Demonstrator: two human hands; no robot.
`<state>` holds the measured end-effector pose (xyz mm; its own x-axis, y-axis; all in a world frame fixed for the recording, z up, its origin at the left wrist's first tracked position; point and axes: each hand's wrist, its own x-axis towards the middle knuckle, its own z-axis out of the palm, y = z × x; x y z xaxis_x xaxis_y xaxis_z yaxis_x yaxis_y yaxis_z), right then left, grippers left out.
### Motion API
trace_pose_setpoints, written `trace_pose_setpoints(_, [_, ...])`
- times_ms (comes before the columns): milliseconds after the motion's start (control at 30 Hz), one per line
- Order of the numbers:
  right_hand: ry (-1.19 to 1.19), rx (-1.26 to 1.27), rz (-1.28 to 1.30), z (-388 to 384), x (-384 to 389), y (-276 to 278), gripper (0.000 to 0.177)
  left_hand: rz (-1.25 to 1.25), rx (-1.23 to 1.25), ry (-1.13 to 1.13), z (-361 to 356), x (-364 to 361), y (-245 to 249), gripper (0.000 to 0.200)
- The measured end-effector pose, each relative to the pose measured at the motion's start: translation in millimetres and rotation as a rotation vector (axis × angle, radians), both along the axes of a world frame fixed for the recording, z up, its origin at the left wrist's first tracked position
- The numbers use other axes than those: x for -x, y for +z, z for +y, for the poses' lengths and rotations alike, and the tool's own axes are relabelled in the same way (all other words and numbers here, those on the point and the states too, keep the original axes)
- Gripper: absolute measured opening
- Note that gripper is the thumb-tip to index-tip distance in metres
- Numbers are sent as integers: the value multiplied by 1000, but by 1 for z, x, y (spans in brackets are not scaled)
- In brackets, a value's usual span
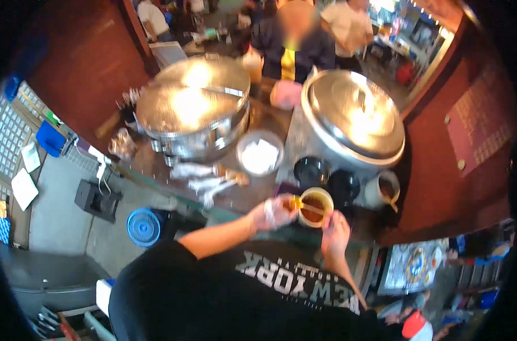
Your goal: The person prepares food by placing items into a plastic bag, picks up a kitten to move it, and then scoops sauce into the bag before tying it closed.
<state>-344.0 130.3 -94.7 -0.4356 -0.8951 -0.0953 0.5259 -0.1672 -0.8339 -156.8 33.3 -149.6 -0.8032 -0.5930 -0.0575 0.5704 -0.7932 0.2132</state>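
My left hand (274, 212), in a clear plastic glove, is closed around a small orange-yellow item (295, 202) whose kind I cannot make out. It is held at the left rim of a cream-coloured pot (325, 194) of reddish-brown sauce (311, 216). A pale stick-like utensil (313, 209) lies across the pot's mouth; its tip reaches toward the orange-yellow item. My right hand (335, 232) pinches the utensil's other end at the pot's right rim. Two black round containers (311, 169) stand just behind the pot.
Two large lidded steel warmers (193, 105) (358, 116) stand behind. Between them is a bowl (241, 149) with white contents. Plastic-wrapped utensils (204, 179) lie left. A grey pot (378, 193) with a handle sticking out stands right. A person (295, 34) faces me across the counter.
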Motion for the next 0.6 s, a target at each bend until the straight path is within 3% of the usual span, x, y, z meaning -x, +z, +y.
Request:
trace_pose_setpoints(33, [-47,-30,-74,1,1,2,19,-30,-245,-118,-10,5,-7,23])
trace_pose_setpoints(100, [-80,-30,-108,4,3,16,19,-68,-131,-89,-11,5,-16,17])
trace_pose_setpoints(200, [-196,-50,126,10,12,30,19,-29,-193,-94,-10,4,-21,14])
trace_pose_setpoints(233, [-221,-102,334,12,16,28,18,1,-229,-122,-10,2,-17,14])
trace_pose_setpoints(333, [-162,-130,593,12,18,13,19,-24,-122,-44,-3,0,3,13])
trace_pose_setpoints(467, [-63,-178,681,6,21,-18,15,3,-54,-39,-4,0,-11,15])
trace_pose_setpoints(600, [-338,-155,1099,9,12,12,21,-5,-120,-24,-4,-8,4,16])
